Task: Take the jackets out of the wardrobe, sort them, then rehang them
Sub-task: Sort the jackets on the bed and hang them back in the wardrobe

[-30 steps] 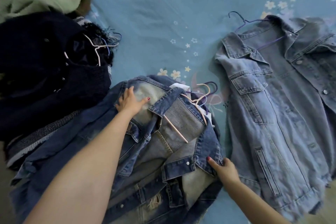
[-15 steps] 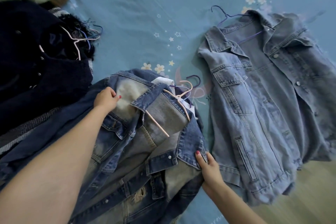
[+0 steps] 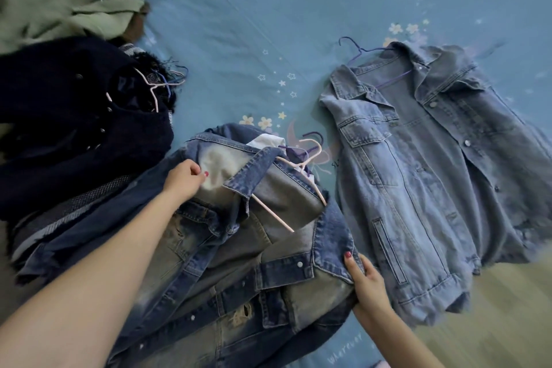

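On the blue bed sheet (image 3: 227,39) jackets lie half sorted, none rehung; left hand (image 3: 182,180) and right hand (image 3: 366,279) fingers pinch the dark denim jacket (image 3: 239,248).

Seemingly "Wherever" on the blue bedsheet (image 3: 343,355).

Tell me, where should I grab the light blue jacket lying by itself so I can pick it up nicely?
Probably by the purple hanger hook poking out above the collar of the light blue jacket. Reach in from the top, the far side of the bed. The hanger is still inside the shoulders and the hook is bare, so lifting there should let the jacket hang straight.
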